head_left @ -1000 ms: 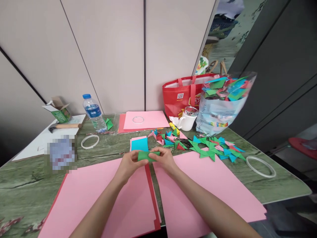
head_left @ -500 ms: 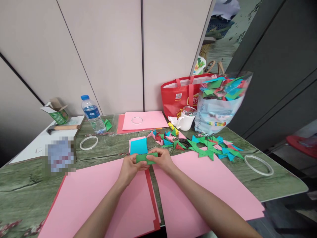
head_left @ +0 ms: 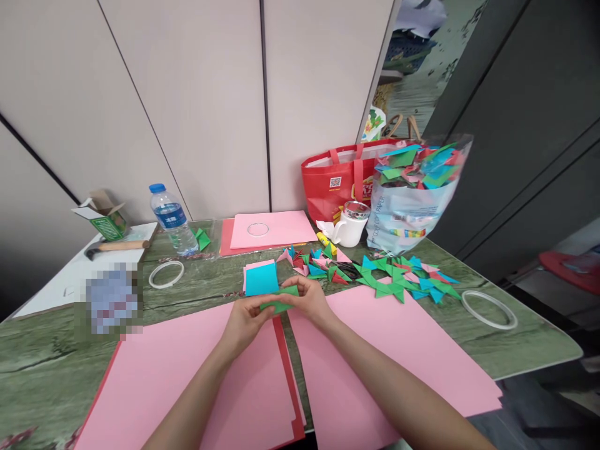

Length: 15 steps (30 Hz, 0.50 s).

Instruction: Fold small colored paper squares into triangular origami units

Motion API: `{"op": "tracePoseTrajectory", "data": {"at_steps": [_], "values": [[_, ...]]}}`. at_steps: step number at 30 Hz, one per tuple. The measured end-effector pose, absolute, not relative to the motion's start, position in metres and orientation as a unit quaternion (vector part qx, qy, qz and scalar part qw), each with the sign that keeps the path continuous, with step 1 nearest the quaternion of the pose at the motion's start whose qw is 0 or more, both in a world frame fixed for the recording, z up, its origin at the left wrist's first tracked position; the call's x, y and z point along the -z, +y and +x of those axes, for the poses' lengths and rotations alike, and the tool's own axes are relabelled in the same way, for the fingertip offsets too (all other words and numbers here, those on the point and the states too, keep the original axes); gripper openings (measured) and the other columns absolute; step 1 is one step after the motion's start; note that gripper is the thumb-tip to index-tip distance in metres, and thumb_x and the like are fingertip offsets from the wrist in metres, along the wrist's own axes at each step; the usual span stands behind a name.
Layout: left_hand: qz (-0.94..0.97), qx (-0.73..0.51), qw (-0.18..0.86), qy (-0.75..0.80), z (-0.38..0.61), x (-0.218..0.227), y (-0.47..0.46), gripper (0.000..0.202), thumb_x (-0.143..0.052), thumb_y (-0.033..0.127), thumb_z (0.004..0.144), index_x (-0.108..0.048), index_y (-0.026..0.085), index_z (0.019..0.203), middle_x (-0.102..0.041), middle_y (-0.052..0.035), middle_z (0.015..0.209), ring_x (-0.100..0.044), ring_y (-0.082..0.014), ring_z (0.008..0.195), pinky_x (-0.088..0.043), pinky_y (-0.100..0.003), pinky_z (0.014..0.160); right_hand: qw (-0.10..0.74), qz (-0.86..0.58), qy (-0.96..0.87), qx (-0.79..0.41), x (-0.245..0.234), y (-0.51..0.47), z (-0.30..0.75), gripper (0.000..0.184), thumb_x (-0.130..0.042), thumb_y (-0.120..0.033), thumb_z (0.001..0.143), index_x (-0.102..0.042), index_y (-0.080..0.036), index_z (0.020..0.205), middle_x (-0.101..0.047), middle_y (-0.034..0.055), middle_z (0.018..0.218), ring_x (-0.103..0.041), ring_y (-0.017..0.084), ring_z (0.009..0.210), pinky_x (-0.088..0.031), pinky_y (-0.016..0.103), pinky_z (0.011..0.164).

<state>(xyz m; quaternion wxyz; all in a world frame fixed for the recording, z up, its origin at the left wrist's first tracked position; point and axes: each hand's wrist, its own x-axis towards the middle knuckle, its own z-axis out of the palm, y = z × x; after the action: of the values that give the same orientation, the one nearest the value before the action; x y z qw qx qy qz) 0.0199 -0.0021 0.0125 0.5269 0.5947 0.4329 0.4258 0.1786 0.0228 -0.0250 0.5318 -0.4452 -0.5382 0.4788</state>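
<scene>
Between my two hands is a small folded piece of green paper (head_left: 277, 307), partly covered by fingers. My left hand (head_left: 244, 322) grips its left side, with the index finger reaching across its top. My right hand (head_left: 309, 301) pinches the right end between thumb and fingers. Just beyond them lies a small stack of paper squares (head_left: 261, 279), blue on top and pink beneath. Large pink sheets (head_left: 187, 369) spread under my left forearm, with red sheets showing at their edge. A second set of pink sheets (head_left: 394, 350) is under my right forearm.
Folded paper pieces (head_left: 394, 289) lie right of centre, near a white mug (head_left: 350, 228), a red bag (head_left: 328, 181) and a plastic bag of paper pieces (head_left: 403, 212). A water bottle (head_left: 173, 219), hammer (head_left: 117, 246) and white rings (head_left: 490, 310) are also on the table.
My left index finger has moved right over the top of the green paper, which now looks partly opened at its fold. My right hand has barely moved.
</scene>
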Motion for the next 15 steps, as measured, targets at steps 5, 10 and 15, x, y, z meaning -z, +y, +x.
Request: {"op": "tracePoseTrajectory", "data": {"at_steps": [5,10,15], "values": [[0.597,-0.454,0.471,0.465,0.0183,-0.0084,-0.0008,0.022,-0.066,0.029,0.063,-0.072,0.019,0.082,-0.071,-0.0032,0.09,-0.063,-0.0238,0.085,-0.054,-0.034,0.073,0.496,-0.401,-0.533,-0.555,0.0174,0.0189,0.1793,0.04,-0.072,-0.032,0.057,-0.058,-0.018,0.091,-0.058,-0.0023,0.068,-0.051,0.011,0.058,-0.044,0.023,0.053],[0.61,-0.452,0.443,0.477,0.015,-0.0059,0.0011,0.022,-0.067,0.027,0.064,-0.071,0.019,0.084,-0.071,-0.0041,0.09,-0.064,-0.0229,0.081,-0.054,-0.03,0.069,0.486,-0.363,-0.54,-0.584,0.0169,0.0167,0.1776,0.031,-0.075,-0.026,0.053,-0.059,-0.016,0.078,-0.059,-0.0029,0.068,-0.053,0.01,0.06,-0.045,0.023,0.057],[0.585,-0.464,0.494,0.446,0.0133,-0.0052,0.0007,0.023,-0.07,0.025,0.063,-0.071,0.018,0.085,-0.071,-0.003,0.083,-0.065,-0.0212,0.079,-0.054,-0.029,0.07,0.492,-0.354,-0.507,-0.614,0.0202,0.0147,0.1742,0.033,-0.075,-0.03,0.054,-0.063,-0.015,0.08,-0.063,0.0,0.071,-0.058,0.014,0.063,-0.05,0.03,0.063]]}}
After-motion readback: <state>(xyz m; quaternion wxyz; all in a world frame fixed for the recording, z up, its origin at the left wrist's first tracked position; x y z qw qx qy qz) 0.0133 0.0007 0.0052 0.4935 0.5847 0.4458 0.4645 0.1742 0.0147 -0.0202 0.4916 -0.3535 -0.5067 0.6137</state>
